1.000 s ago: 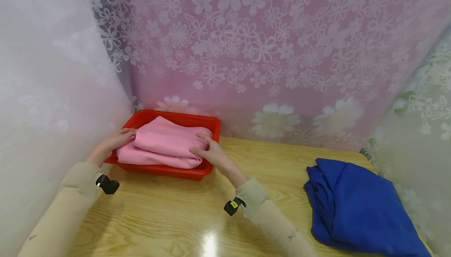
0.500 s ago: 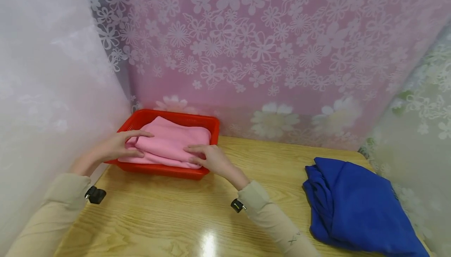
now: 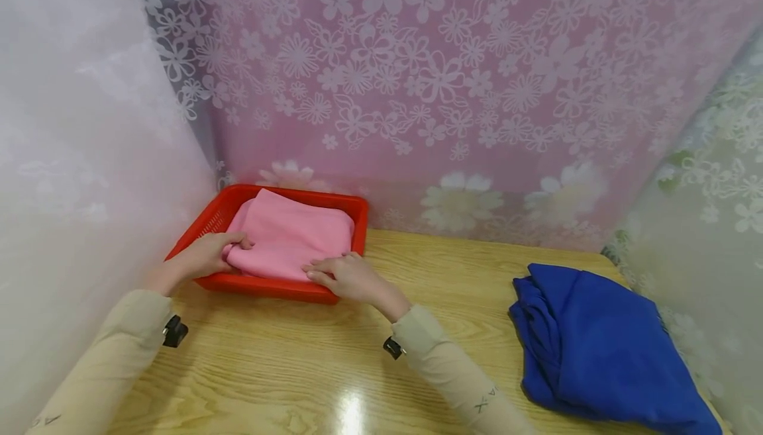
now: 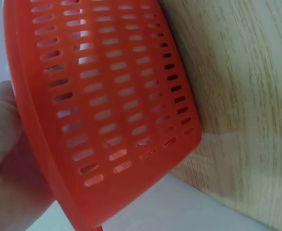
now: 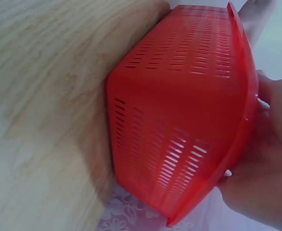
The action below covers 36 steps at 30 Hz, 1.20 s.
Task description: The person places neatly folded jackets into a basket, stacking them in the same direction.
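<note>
A pink folded cloth [image 3: 292, 233] lies inside the red plastic basket [image 3: 357, 210] at the table's left back. My left hand [image 3: 199, 256] reaches over the basket's left side, and its bent fingers and thumb pinch the left edge of the cloth. At the front right corner my right hand [image 3: 352, 277] rests on the cloth, fingers fairly straight and thumb beside them. In the left wrist view the slotted basket wall [image 4: 112, 96] hides most of that hand. The right wrist view shows the basket corner [image 5: 179, 110], with the right hand [image 5: 265, 159] partly behind the rim.
A blue folded cloth [image 3: 602, 349] lies on the right side of the wooden table [image 3: 286, 362]. Flowered pink curtain-like sheeting [image 3: 381, 91] stands behind the table. Pale sheeting [image 3: 89, 157] closes off the left side, near the basket.
The left hand lifted over the cloth and then went down to its left edge. My right hand moved toward the front of the basket. The pink cloth's upper layer now covers the lower fold.
</note>
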Available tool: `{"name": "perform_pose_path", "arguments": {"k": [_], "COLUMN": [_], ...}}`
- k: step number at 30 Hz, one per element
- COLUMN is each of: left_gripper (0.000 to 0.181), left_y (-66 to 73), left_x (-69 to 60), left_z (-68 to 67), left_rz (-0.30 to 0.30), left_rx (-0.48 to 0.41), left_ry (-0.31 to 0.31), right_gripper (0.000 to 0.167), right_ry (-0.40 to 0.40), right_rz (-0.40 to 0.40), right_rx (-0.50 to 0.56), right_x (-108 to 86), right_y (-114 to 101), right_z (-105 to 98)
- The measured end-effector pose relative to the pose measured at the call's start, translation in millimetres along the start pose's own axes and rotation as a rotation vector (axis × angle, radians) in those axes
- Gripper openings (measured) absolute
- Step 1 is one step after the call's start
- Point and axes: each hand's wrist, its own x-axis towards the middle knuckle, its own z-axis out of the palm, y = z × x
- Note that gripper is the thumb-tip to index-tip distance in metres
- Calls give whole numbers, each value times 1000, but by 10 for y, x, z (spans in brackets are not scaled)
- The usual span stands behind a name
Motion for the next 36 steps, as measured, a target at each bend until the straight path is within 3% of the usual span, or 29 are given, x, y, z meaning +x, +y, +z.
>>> {"name": "perform_pose_path", "arguments": {"k": [5,10,13,15,20,24,27,31,36], "left_gripper": [40,45,36,29,22,21,21,22,29], "left_y": [38,261,479,630,989,1262,1476,1745,2075], "left_x": [-72,-91,-49,-4,123,255,361,533,733], "left_z": [-86,-197,-209,-177,6,210,363,573,846], "left_rz": [3,-31,-31,-17,-13,29,68,144,238], "left_rx": [-108,-147,-153,-146,-88,-45,-19,18,57], "left_ry": [-62,-99,-16,90,349,475,551,628,627], "right_gripper": [44,42,39,36,33,37,41,46,51], "right_ry": [-36,23,103,183,417,559,600,594,573], "right_rz": [-1,-23,-7,-6,-58,-91,-60,13,103], "right_rx": [25,139,192,178,36,-63,-136,-207,-257], "right_x": [-67,-190,-295,-371,-565,-766,-962,-1272,-1743], "right_y": [7,0,-8,-11,44,186,308,455,630], "right_z": [25,-35,-94,-136,-238,-327,-407,-520,-621]}}
